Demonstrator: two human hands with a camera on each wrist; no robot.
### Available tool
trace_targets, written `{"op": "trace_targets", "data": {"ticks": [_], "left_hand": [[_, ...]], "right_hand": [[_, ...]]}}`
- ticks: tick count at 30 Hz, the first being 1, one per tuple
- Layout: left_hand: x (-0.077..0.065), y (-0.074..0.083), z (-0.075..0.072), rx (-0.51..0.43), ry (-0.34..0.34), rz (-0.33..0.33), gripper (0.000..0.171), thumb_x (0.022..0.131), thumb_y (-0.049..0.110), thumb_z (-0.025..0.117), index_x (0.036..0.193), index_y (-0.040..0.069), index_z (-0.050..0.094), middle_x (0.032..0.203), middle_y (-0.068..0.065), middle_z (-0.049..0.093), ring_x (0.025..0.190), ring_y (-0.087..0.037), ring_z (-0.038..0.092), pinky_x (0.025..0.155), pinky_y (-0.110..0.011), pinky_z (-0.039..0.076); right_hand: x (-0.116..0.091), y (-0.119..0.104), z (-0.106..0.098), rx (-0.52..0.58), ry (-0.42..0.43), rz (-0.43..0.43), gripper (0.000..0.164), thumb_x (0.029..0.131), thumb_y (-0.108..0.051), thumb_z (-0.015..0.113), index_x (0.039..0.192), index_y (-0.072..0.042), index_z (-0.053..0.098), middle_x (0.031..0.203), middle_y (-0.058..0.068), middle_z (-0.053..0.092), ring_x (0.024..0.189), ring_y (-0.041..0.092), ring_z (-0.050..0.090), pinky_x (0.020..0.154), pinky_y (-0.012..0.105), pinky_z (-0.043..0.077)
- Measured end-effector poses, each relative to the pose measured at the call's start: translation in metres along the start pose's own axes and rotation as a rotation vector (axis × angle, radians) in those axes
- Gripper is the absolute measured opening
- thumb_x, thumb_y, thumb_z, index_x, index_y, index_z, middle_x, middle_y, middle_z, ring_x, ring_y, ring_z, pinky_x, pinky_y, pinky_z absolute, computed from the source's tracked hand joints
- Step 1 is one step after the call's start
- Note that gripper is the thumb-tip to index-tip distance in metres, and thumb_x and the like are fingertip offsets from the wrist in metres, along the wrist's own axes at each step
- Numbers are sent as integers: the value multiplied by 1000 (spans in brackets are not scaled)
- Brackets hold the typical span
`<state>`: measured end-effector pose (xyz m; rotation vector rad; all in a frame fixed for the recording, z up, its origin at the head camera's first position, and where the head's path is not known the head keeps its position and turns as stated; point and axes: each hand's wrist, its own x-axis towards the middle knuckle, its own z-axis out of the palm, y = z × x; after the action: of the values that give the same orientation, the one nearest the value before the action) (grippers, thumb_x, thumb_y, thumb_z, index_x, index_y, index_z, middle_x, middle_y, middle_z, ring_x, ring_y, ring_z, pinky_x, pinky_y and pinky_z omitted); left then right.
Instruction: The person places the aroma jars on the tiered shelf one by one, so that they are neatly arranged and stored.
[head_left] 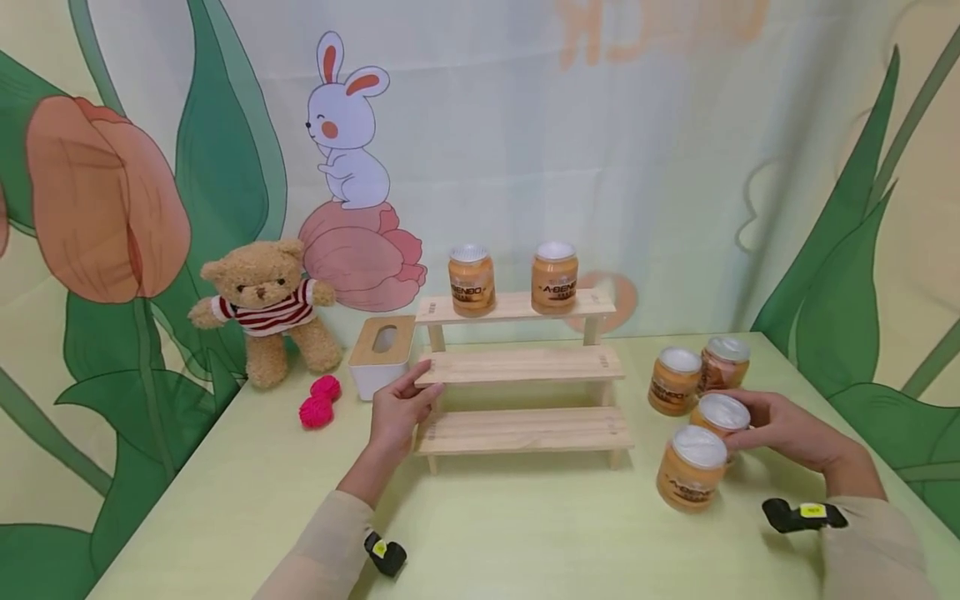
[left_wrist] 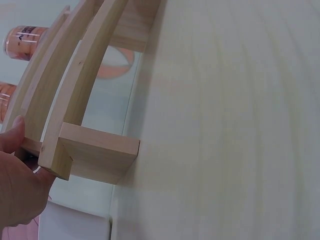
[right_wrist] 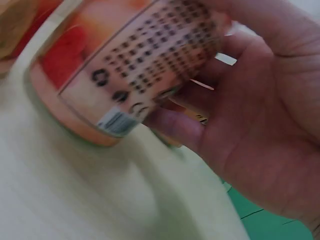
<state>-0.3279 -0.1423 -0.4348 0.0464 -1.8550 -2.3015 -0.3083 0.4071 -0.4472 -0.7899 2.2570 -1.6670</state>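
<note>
A three-tier wooden shelf (head_left: 517, 429) stands on the table. My left hand (head_left: 401, 408) grips the left end of its middle tier, the thumb and fingers around the board's end (left_wrist: 37, 117). To the right, my right hand (head_left: 787, 429) holds an orange jar (head_left: 716, 412) with a clear lid, its fingers curled round the side. Close up, the right wrist view has this jar (right_wrist: 130, 75) showing its printed back label, its base near the tabletop. Another orange jar (head_left: 690, 479) stands just in front of it. Two jars, one orange (head_left: 672, 387) and one browner (head_left: 726, 367), stand behind.
Two orange jars, left (head_left: 471, 283) and right (head_left: 555, 287), stand on the shelf's top tier. Left of the shelf are a white tissue box (head_left: 371, 379) with a wooden lid, pink yarn balls (head_left: 317, 410) and a teddy bear (head_left: 262, 304). A printed curtain (head_left: 495, 150) hangs behind.
</note>
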Motion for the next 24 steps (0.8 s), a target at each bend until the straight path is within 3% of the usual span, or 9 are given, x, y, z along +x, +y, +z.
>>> {"op": "trace_targets", "data": {"ticks": [13,19,24], "left_hand": [[2,1,3,-10,-2,-3,47,86,-4,76,132,5,66,79,1,69,60,-8,52,51,-20,35],[1,0,2,-1,8,-7,47,86,-3,76,131,6,67,84,-1,70,62,-8,53,51,-20,35],[2,-2,1,-2,9,-9,47,86,-3,76,131,6,67,84,-1,70,62,-8,53,51,-19,35]], "right_hand": [[1,0,3,-25,88,17,51,88,9,66,138,4,54,116,1,69,104,14,64,83,36,55],[-4,-12,-1,-85,216,83,46,90,2,69,134,-4,59,112,-2,70,101,14,65,83,31,54],[-5,-27,-4,-144,344,64,40,91,-1,71,130,-8,64,109,-8,71,98,10,66,82,24,52]]}}
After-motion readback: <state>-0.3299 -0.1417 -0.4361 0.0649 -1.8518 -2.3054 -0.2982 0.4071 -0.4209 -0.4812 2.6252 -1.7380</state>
